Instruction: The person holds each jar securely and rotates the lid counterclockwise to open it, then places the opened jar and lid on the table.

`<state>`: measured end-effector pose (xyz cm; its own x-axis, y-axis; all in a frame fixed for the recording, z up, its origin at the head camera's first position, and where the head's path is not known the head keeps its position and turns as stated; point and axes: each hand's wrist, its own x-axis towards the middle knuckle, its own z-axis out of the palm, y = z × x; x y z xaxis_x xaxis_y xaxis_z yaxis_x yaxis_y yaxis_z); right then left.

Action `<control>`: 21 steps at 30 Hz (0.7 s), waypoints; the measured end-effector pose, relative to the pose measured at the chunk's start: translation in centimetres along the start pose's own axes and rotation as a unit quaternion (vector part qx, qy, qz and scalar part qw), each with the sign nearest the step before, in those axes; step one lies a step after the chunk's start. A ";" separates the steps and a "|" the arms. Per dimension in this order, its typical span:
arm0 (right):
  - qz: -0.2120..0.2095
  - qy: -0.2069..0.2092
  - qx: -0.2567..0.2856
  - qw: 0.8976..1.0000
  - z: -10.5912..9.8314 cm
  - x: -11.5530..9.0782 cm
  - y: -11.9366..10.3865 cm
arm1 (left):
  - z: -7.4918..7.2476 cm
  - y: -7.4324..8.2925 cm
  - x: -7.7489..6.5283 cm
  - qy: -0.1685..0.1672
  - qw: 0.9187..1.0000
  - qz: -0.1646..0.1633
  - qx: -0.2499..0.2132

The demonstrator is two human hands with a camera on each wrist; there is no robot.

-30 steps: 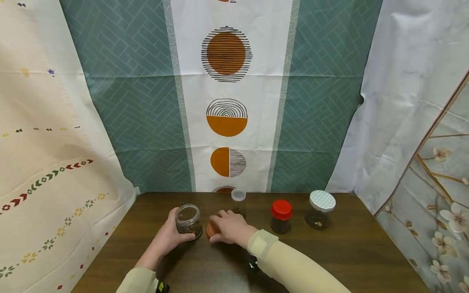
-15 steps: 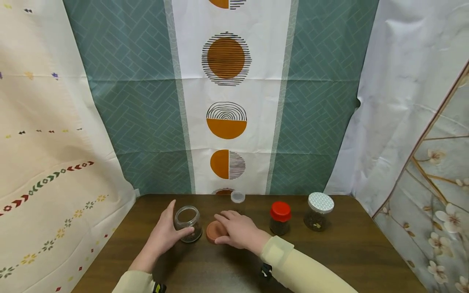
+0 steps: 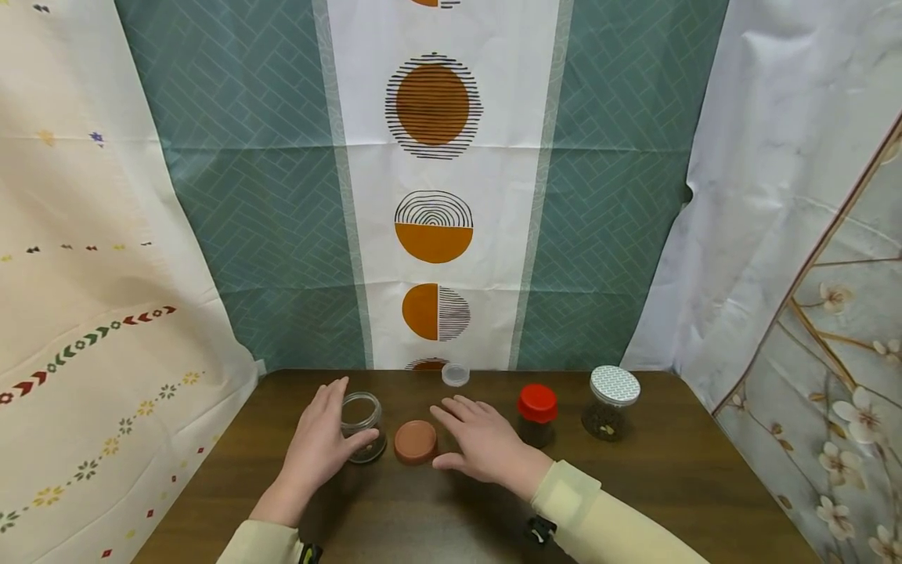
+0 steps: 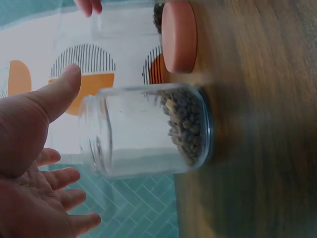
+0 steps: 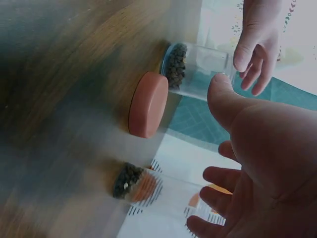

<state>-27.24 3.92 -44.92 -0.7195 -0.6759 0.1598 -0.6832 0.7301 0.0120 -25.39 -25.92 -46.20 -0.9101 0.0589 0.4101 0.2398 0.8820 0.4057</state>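
An open clear jar (image 3: 366, 450) stands upright on the table with a layer of small brown grains at its bottom. In the left wrist view the jar (image 4: 133, 134) shows no lid on its mouth. My left hand (image 3: 320, 439) is spread beside the jar, and the left wrist view shows its fingers apart from the glass. A round terracotta-coloured lid (image 3: 416, 442) lies on the table right of the jar. My right hand (image 3: 486, 442) hovers just right of that lid, fingers extended and holding nothing. It partly hides a slim clear jar (image 5: 163, 193) with dark grains behind it.
The slim jar carries a translucent cap (image 3: 455, 374). To the right stand a small jar with a red lid (image 3: 538, 403) and a larger one with a white patterned lid (image 3: 615, 385). The wooden table (image 3: 395, 525) ends at hanging cloths behind and at both sides.
My right hand has let go of the terracotta lid and moved right, leaving it on the table. The left hand has loosened from the jar, which stays in place.
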 end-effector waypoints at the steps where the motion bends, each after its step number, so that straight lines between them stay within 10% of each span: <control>1: 0.000 0.001 -0.002 1.000 -0.1 -0.3 0.1 | 0.0 0.3 0.0 0.003 1.000 0.006 0.004; 21: 0.022 0.043 -0.007 0.999 -1.1 -4.9 3.0 | 1.3 4.4 0.4 0.030 0.993 0.094 0.058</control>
<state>-25.60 9.56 -44.62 -0.7355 -0.6317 0.2449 -0.6484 0.7611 0.0158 -25.10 -21.44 -45.30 -0.8305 0.2022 0.5190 0.3597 0.9061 0.2226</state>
